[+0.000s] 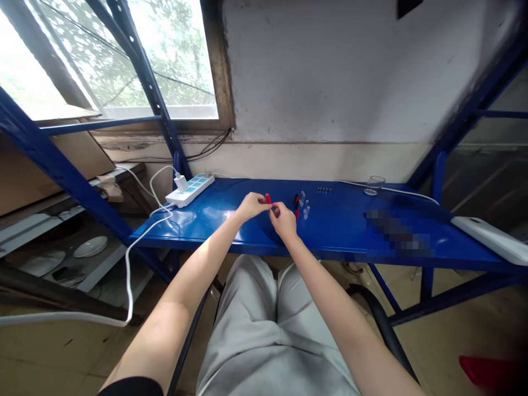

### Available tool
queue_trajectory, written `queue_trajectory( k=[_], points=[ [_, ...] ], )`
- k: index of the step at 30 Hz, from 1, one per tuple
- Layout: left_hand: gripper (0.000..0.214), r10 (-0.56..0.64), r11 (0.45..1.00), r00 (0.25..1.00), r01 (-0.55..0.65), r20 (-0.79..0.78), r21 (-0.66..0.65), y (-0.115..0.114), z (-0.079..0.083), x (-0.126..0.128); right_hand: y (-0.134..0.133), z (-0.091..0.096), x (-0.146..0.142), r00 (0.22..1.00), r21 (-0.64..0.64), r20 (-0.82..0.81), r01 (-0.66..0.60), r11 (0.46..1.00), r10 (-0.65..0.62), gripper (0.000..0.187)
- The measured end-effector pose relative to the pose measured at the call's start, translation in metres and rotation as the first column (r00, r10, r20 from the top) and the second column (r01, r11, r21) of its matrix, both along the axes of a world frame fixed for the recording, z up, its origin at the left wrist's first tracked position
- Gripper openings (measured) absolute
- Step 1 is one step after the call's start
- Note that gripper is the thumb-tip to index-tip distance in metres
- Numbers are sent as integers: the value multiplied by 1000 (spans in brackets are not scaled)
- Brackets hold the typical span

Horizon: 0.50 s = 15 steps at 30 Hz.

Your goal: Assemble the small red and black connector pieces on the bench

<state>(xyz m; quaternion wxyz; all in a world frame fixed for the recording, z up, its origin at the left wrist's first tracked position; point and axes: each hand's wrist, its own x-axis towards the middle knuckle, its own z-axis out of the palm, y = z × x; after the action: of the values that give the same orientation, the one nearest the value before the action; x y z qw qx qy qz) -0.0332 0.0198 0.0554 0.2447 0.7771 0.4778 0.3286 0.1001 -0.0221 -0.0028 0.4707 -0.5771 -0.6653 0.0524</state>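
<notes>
Both hands meet above the front part of the blue table (231, 220). My left hand (251, 207) is closed in a pinch on a small red cylindrical piece (268, 198), whose upper end sticks up between the hands. Fingertips of my right hand (284, 218) are pressed together right beside it; what they pinch, if anything, is mostly hidden. Just right of my right hand lie a small black piece (296, 200), a red piece (297, 213) and several clear plastic pieces (306, 211). Farther back, several tiny metal parts (324, 190) form a row.
A white power strip (190, 189) with a plugged-in charger lies at the table's left end, its cable hanging over the edge. A clear glass (374, 186) stands back right. A blurred dark object (396, 231) and a white device (493, 239) lie farther right.
</notes>
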Motion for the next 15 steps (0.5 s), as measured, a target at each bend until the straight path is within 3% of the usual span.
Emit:
queue_trajectory(
  k=[3,6,8,11,15],
  points=[
    [23,196,980,974,-194,-114,31,14,-7,-10,-1,1,0,1000,8,11,-6,1000,6,26],
    [17,437,897,869,-442,-232,33,23,-19,-24,-2,3,-1,1000,10,14,-13,1000,13,27],
    [14,514,850,810,-526,-284,36,24,-27,-32,-4,4,-1,999,1,19,-25,1000,25,26],
    [13,567,812,763,-582,-310,54,22,-35,-38,-6,6,-1,999,-11,21,-36,999,36,26],
    [11,583,800,741,-595,-333,78,22,-37,-39,-7,6,-1,999,-14,12,-44,999,44,26]
  ],
)
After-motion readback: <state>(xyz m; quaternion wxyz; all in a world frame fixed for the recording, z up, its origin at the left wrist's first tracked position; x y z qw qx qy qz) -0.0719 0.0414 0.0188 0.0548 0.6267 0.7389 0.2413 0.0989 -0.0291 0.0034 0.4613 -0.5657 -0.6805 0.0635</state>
